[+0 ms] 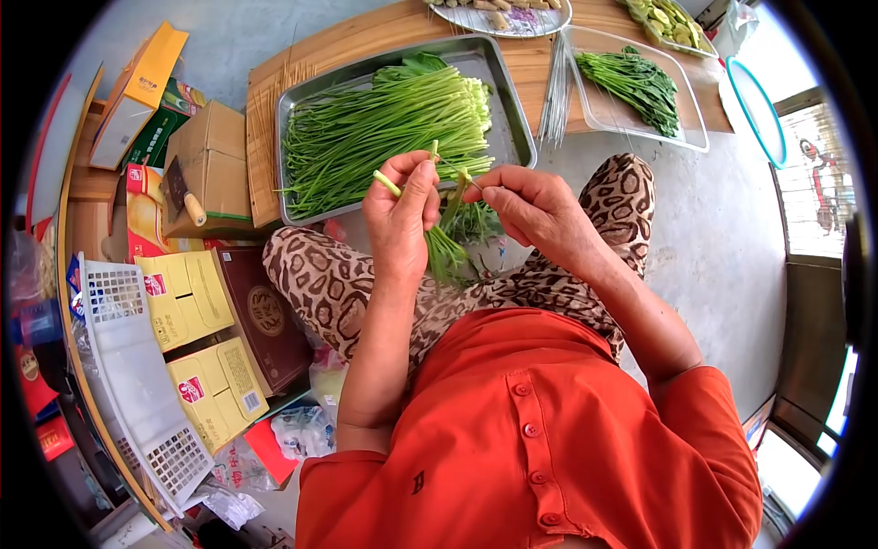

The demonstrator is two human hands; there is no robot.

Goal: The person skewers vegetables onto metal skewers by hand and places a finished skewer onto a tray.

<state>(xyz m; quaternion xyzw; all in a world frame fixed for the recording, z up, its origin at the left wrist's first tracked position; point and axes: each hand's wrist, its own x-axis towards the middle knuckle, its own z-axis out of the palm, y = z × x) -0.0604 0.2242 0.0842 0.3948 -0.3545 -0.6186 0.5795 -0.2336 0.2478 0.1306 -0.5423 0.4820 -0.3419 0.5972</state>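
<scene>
Several green stalks (445, 249) hang from my left hand (402, 203), whose fingers are closed round them, with pale cut ends poking out above. Close on its right, my right hand (530, 203) pinches a thin skewer whose tip is at a bent green stalk between the hands. Beyond them a metal tray (523, 137) holds a big pile of long green stalks (393, 123) with pale ends toward the right. A bundle of thin metal skewers (555, 96) lies right of the tray. Next to it, a clear plastic tray (697, 123) holds tied-looking dark leafy greens (636, 87).
At the table's (265, 101) far edge stand a plate (521, 26) of skewered pieces and a container (672, 23) of green slices. Left are a cardboard box (215, 165), a wooden-handled knife (186, 197), yellow boxes (187, 297) and a white basket (137, 366).
</scene>
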